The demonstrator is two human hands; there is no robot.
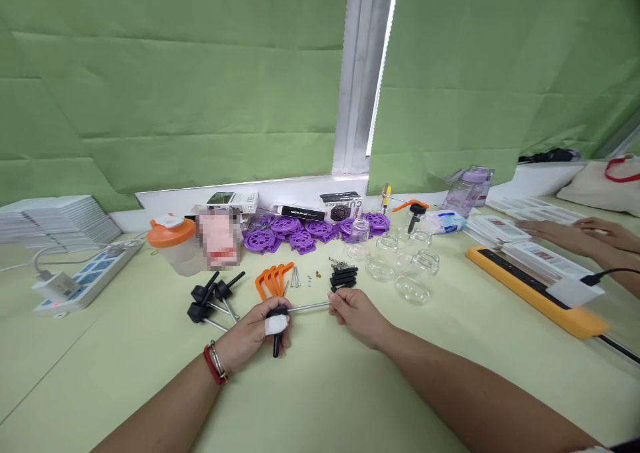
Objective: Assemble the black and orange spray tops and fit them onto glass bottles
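Several fingers of the left hand (257, 329), one wearing a white wrap (277, 324), close around a black plastic head with a rod-like grip (277, 345). The right hand (356, 311) pinches the far end of the slim silver metal rod (309, 306) that extends from the head, thumb and fingertips drawn narrow on it. The rod's long axis runs left to right across the person's front, rising slightly toward the right in view; the black grip points down toward the person, roughly square to the rod. This joined piece is at the near middle of the pale yellow-green tabletop (310, 399).

Just beyond the left hand are bent orange plastic handles (274, 280), with silver metal screws (296, 277) beside them. Short black cylindrical parts (343, 277) lie just past the right hand. Left of the left hand, similar black-headed metal rods (200, 312) lie crossed. Farther back spread purple openwork plastic pieces (303, 241); clear rounded glass vessels (413, 290) stand to the right.
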